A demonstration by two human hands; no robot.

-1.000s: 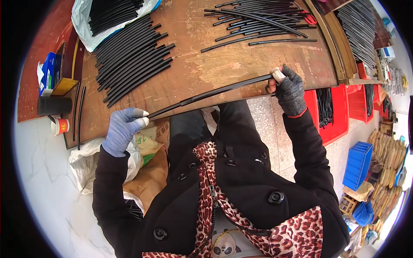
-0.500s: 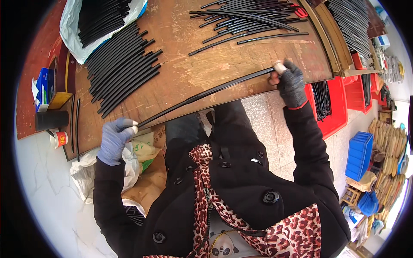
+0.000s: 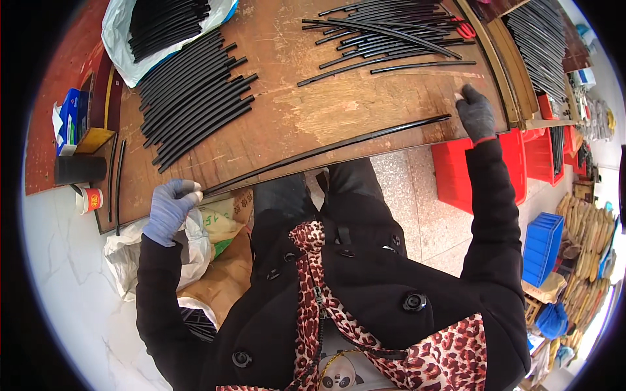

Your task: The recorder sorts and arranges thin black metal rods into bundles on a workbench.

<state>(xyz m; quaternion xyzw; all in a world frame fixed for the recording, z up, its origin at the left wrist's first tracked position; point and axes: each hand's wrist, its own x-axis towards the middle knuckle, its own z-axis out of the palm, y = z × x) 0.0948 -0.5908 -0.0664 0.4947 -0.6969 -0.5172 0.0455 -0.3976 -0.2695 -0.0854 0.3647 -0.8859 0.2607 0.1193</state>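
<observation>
A long, slim black tube [image 3: 326, 144] lies slantwise along the table's near edge. Its left end is pinched between the thumb and fingers of my left hand [image 3: 171, 212], which wears a blue-grey glove with bare fingertips. Just beyond the tube's right end is my right hand [image 3: 477, 116] in a dark grey glove, apart from the tube. Its fingers are partly curled, thumb and forefinger tips slightly apart, and I see nothing in them. A neat row of shorter black tubes [image 3: 199, 98] lies at the left, and a looser pile of black tubes [image 3: 391, 32] at the far right.
The wooden table [image 3: 280, 111] has a raised wooden ledge [image 3: 502, 72] at right. A white bag [image 3: 117, 55] of tubes lies far left, near a blue box [image 3: 68, 120] and black cylinder [image 3: 79, 169]. Red scissor handles [image 3: 465, 28] show by the pile. Red bins [image 3: 456, 179] stand below right.
My right hand has let go of the tube's right end and moved right. The tube's right end now rests lower, by the table edge. My left hand keeps its pinch.
</observation>
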